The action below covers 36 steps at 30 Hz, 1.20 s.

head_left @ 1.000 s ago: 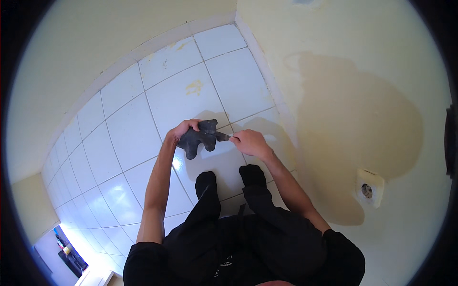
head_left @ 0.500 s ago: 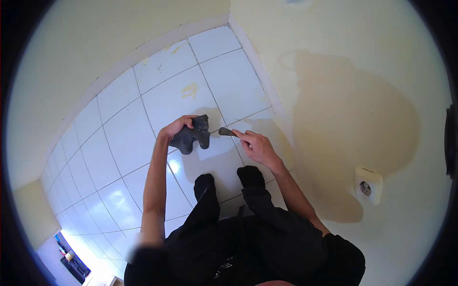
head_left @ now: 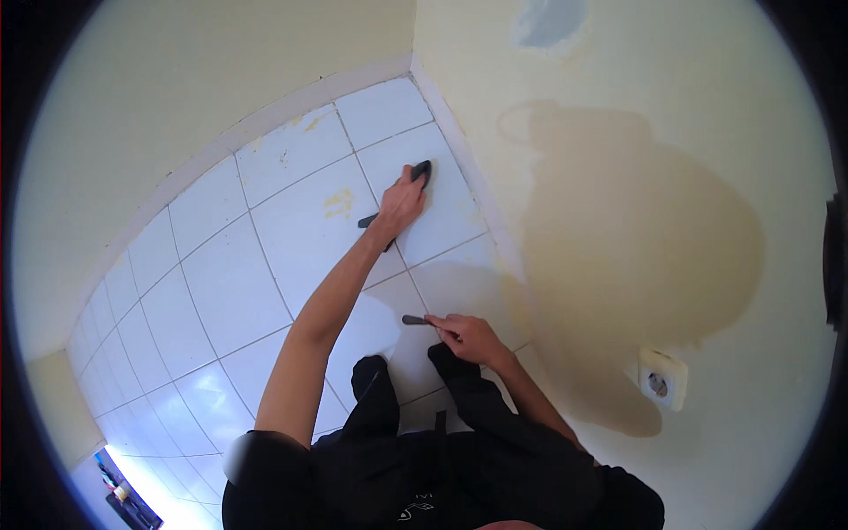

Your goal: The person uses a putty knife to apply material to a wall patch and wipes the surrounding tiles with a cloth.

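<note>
My left hand (head_left: 405,201) reaches far forward over the white floor tiles, closed round a dark grey lobed thing (head_left: 423,171). Parts of it stick out past the fingers and on both sides of the wrist; its kind I cannot make out. Nearer my body, my right hand (head_left: 470,338) is closed on a short, slim dark tool (head_left: 413,320). Its wider, rounded end points left, and a finger lies along the narrow part. The two hands are well apart.
Yellowish smears (head_left: 337,203) mark the tiled floor (head_left: 221,309) left of my left hand. A wall with a socket (head_left: 662,378) rises on the right, carrying a large shadow and a grey patch (head_left: 549,22). My feet (head_left: 371,375) in dark socks stand close by.
My left hand has swung forward and right with the dark grey thing, toward the wall corner. My right hand has drawn back toward my body, still holding the tool. The view has shifted slightly.
</note>
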Tool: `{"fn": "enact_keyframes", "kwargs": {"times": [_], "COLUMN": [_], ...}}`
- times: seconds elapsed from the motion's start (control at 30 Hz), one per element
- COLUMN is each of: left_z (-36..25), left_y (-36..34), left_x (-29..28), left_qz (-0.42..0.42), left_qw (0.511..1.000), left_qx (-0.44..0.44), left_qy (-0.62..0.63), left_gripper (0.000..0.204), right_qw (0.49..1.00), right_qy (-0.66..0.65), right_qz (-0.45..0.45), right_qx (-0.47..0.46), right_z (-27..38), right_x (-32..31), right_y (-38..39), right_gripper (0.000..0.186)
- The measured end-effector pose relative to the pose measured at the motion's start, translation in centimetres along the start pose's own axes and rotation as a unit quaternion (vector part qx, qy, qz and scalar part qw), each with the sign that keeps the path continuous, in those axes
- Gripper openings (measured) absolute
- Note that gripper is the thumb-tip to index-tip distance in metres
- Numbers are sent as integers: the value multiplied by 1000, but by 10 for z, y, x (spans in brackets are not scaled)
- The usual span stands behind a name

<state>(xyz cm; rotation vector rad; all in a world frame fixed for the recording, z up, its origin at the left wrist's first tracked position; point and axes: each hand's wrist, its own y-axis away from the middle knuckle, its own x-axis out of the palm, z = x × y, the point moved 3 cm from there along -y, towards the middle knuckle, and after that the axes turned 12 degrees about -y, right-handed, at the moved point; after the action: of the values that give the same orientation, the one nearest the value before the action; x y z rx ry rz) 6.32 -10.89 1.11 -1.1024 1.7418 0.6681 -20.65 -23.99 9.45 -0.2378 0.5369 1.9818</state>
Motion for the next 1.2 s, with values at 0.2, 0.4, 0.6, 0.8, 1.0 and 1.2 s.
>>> {"fn": "enact_keyframes", "kwargs": {"times": [0.2,0.4,0.6,0.8,1.0,1.2], "left_z": [-23,-77,-106,-46,7,-44], "left_y": [-24,17,70,66,-18,-45], "left_x": [23,46,54,10,-4,25], "left_qz": [56,105,182,-80,-64,24], "left_qw": [993,961,923,955,993,996], "left_qx": [101,241,333,79,-95,61], "left_qy": [39,81,67,275,29,-64], "left_gripper": [33,28,29,38,33,23], "right_qw": [999,998,998,997,997,996], "right_qy": [31,7,15,-11,14,13], "right_qz": [-20,-54,-65,-65,-62,-60], "right_qx": [-18,37,15,42,40,58], "right_z": [5,-9,-17,-14,-13,-18], "right_x": [-14,-28,-33,-35,-33,-30], "right_y": [5,23,30,28,27,31], "right_gripper": [40,42,43,42,42,42]}}
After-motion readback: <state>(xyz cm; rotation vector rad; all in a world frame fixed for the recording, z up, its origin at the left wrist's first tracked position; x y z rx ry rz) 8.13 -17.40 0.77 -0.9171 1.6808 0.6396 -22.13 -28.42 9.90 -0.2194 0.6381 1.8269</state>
